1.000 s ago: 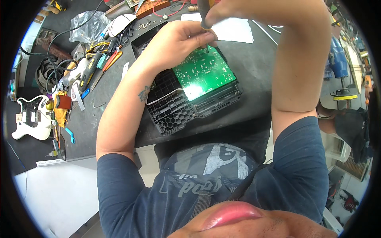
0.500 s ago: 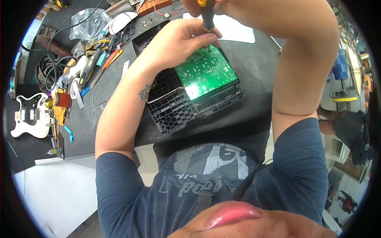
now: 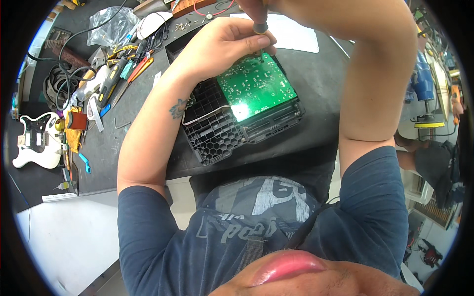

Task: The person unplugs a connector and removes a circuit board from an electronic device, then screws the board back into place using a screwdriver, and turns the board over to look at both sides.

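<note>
A white guitar body [image 3: 43, 154] and clear plastic bag [image 3: 112, 27] lie left; right, perhaps a blue polisher [image 3: 423, 85].

The single view comes from the left of two fisheye cameras worn side by side on the person's head. It looks steeply down at the left hand [image 3: 232, 45] from close above. The upper edge cuts off the right hand [image 3: 256, 10], just above the left in view. Coverage spreads past both hands across the bench [image 3: 316, 98], and below them to the wearer's shirt [image 3: 197, 256].
</note>
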`<control>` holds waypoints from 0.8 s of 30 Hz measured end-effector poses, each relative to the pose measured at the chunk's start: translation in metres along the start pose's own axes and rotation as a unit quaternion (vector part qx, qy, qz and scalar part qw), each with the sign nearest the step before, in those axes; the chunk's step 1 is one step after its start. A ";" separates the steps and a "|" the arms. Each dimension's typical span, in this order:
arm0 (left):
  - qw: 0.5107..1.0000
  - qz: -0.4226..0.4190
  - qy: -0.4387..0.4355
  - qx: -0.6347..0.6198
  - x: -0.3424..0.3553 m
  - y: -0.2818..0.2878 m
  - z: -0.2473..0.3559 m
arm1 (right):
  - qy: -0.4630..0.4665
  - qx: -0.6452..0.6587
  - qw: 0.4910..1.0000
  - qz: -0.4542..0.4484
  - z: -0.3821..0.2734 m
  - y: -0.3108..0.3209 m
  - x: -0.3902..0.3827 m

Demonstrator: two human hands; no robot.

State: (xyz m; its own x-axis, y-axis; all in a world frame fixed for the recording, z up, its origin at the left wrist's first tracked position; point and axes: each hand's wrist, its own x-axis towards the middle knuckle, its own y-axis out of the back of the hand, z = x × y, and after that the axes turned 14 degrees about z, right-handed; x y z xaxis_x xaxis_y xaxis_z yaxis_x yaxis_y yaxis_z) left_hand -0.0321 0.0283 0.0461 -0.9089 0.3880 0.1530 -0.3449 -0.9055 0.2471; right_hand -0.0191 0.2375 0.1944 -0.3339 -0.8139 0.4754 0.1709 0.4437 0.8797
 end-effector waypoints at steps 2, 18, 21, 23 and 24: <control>1.000 0.003 0.001 0.017 -0.001 0.001 0.000 | -0.058 0.025 0.997 -0.033 -0.009 0.011 0.007; 0.999 0.019 0.010 0.045 -0.001 0.000 0.006 | -0.042 0.082 0.995 0.028 -0.003 -0.004 0.005; 0.996 0.057 0.008 0.067 -0.003 0.001 -0.004 | -0.147 -0.009 0.989 0.033 -0.018 -0.002 0.023; 0.997 0.073 0.010 0.039 -0.003 -0.002 -0.003 | -0.263 -0.108 0.956 -0.074 -0.022 0.002 0.026; 0.996 0.089 0.014 0.012 -0.004 -0.002 -0.002 | -0.191 -0.078 0.977 -0.062 -0.017 0.001 0.018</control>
State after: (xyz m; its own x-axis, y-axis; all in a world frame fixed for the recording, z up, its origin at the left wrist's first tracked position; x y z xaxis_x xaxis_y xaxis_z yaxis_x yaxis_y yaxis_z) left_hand -0.0280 0.0287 0.0431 -0.9612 0.2169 0.1706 -0.1726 -0.9549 0.2416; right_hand -0.0091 0.2166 0.2045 -0.6773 -0.6452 0.3536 0.2366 0.2640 0.9350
